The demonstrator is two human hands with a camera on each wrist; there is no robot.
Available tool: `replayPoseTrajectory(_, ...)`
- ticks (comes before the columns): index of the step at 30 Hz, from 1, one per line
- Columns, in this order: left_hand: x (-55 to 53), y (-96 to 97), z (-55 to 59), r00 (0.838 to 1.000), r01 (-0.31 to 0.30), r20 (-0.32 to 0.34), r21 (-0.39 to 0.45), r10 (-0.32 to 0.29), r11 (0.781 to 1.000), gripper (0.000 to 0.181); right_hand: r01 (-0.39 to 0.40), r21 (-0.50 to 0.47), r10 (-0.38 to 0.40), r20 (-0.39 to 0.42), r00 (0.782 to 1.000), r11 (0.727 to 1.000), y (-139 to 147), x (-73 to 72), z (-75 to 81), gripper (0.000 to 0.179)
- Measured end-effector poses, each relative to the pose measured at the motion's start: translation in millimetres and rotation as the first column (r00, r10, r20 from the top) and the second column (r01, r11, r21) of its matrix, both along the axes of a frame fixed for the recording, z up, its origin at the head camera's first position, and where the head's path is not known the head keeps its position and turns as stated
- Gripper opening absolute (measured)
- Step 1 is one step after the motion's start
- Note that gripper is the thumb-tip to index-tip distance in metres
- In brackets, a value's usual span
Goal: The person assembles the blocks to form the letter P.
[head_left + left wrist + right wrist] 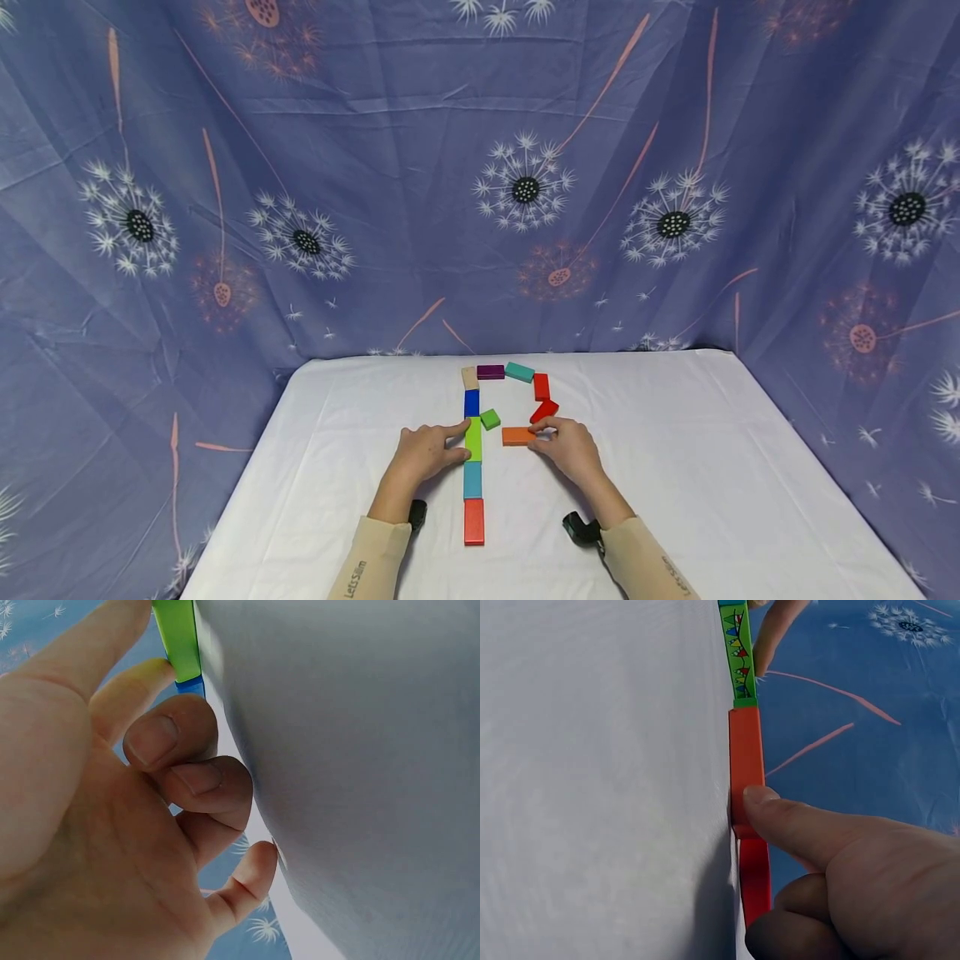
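My left hand (pixel 423 452) holds a light green block (pixel 473 439) between thumb and index finger, at the left side of an upright column of blocks. In the left wrist view the other fingers curl beside the light green block (pixel 178 641). My right hand (pixel 570 447) pinches the right end of an orange block (pixel 516 437), which lies crosswise right of the column. The right wrist view has the thumb against the orange block (pixel 746 754). A small green block (pixel 490 419) sits tilted beside the column, and a red angled block (pixel 544 411) lies just beyond my right fingers.
Above the light green block are a blue block (pixel 472 403) and a beige block (pixel 470 378); below are a teal block (pixel 472 480) and a red block (pixel 474 522). Purple (pixel 491 372), turquoise (pixel 520 372) and red blocks (pixel 542 387) curve rightward on the white-covered table (pixel 337 417).
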State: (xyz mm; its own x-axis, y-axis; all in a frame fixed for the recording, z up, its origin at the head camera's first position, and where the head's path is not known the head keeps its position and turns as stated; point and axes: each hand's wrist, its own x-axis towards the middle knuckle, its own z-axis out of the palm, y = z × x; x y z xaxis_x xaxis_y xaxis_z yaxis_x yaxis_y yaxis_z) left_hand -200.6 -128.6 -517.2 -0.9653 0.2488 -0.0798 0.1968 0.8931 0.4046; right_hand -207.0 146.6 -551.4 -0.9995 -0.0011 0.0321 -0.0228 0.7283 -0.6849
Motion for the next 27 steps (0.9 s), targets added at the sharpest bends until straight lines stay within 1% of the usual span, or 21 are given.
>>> replayPoseTrajectory(8, 0.2, -1.0, -2.7, 1.000, -0.005, 0.015, 0.012, 0.005, 1.000, 0.061, 0.013, 0.006, -0.013, -0.018, 1.000, 1.000, -3.0, -4.4, -2.7, 0.020)
replayPoseTrajectory(15, -0.3, -1.5, -4.3, 1.000, -0.007, 0.026, 0.009, 0.007, 1.000, 0.060, 0.017, 0.017, -0.016, -0.036, 0.999, 1.000, -5.9, -6.2, -3.5, 0.022)
replayPoseTrajectory(20, -0.7, -1.6, -3.5, 1.000, -0.009, 0.022, 0.015, 0.008, 1.000, 0.060, 0.027, 0.012, -0.026, -0.032, 0.999, 1.000, -7.8, -7.6, -1.8, 0.023)
replayPoseTrajectory(27, -0.5, -2.5, -4.6, 1.000, -0.015, 0.027, 0.027, 0.014, 1.000, 0.060, 0.031, 0.011, -0.031, -0.028, 0.999, 0.999, -8.0, -7.6, -4.0, 0.022)
